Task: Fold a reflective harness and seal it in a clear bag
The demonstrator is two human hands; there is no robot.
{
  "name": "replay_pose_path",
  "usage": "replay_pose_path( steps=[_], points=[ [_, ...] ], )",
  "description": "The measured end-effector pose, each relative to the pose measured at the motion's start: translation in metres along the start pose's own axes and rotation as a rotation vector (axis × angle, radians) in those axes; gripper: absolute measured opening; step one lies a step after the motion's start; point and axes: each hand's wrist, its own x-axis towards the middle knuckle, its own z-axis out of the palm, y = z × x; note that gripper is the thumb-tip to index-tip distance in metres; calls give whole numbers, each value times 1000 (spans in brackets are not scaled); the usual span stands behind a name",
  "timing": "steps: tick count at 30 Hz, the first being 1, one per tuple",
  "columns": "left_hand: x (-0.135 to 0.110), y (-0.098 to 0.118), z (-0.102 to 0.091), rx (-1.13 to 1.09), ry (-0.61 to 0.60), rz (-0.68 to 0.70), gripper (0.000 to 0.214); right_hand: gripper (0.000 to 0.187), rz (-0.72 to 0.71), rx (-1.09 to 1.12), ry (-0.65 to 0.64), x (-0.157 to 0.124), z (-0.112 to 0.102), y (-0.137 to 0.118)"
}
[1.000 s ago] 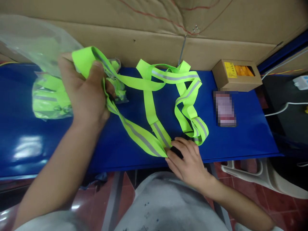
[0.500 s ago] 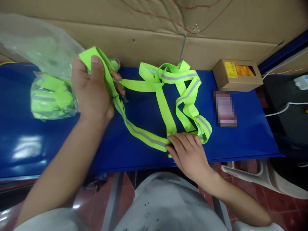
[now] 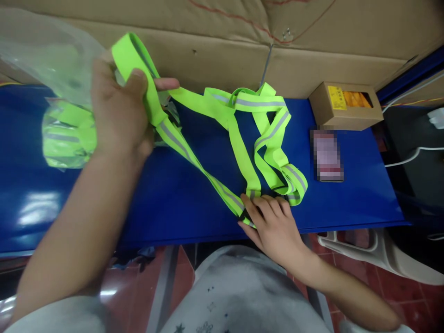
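A neon yellow-green reflective harness (image 3: pixel 239 143) of elastic straps with grey stripes lies loosely over the blue table. My left hand (image 3: pixel 121 106) is raised at the left with one strap loop gripped between thumb and fingers, the loop standing up above it. From there a striped strap runs taut and slightly twisted down to my right hand (image 3: pixel 272 217). That hand is closed on the strap junction near the table's front edge, beside a small black piece; its fingertips partly cover what they hold. The remaining straps lie tangled beyond my right hand.
Clear plastic bags (image 3: pixel 65 134) with more neon straps lie at the left. At the right are a cardboard box (image 3: pixel 347 106) with orange contents and a blurred-out rectangular item (image 3: pixel 327 155). Cardboard (image 3: pixel 222 60) lines the back of the blue table (image 3: pixel 194 217). A pale plastic chair (image 3: pixel 378 259) stands below right.
My left hand has moved up and left with the strap loop, pulling the strap to my right hand straighter. My right hand has stayed nearly in place.
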Motion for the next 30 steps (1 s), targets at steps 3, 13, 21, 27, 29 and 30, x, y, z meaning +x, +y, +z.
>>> replay_pose_path(
  steps=[3,13,21,27,29,30],
  points=[
    [2,9,3,-50,-18,-27,24,53,14,-26,-1,0,0,-2],
    [-12,-52,-2,216,-180,71,34,67,11,11,-31,16,-8,-13],
    [-61,-8,-32,1347,-447,419,51,59,-78,192,1,15,-41,25],
    [-97,25,-27,1557,-358,558,34,39,34,120,144,80,-70,94],
    [-94,28,-15,1499,-382,627,33,39,77,135,143,121,-67,117],
    [-89,26,-7,1462,-415,619,32,39,127,137,137,142,-64,128]
  ],
)
